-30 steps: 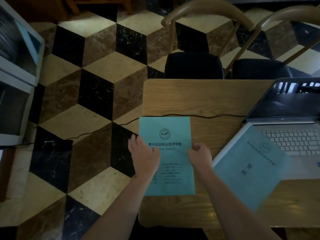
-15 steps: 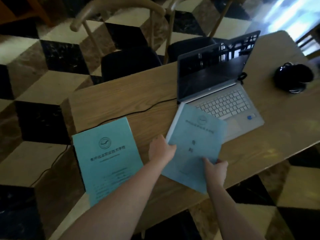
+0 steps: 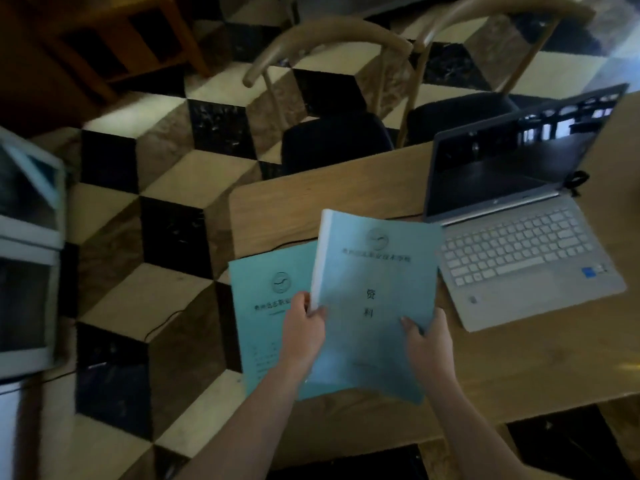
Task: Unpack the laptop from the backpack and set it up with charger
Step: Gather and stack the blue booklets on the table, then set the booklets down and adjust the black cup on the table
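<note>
An open silver laptop [image 3: 519, 237] with a dark screen sits on the wooden table [image 3: 502, 368] at the right. A black charger cable [image 3: 277, 244] runs from its left side across the table and down to the floor. I hold a thick teal booklet [image 3: 374, 299] above the table. My left hand [image 3: 304, 332] grips its left edge near the spine, and my right hand [image 3: 427, 344] grips its lower right part. A second teal booklet [image 3: 266, 306] lies flat on the table's left end, partly under the lifted one.
Two wooden chairs with dark seats [image 3: 336, 143] stand behind the table. A white cabinet [image 3: 27, 254] is at the far left on the checkered floor [image 3: 166, 188]. A dark wooden shelf [image 3: 104, 46] is at the top left.
Both hands left the flat booklet, took hold of the second booklet beside the laptop, lifted it off the laptop's corner and carried it left over the first one.
</note>
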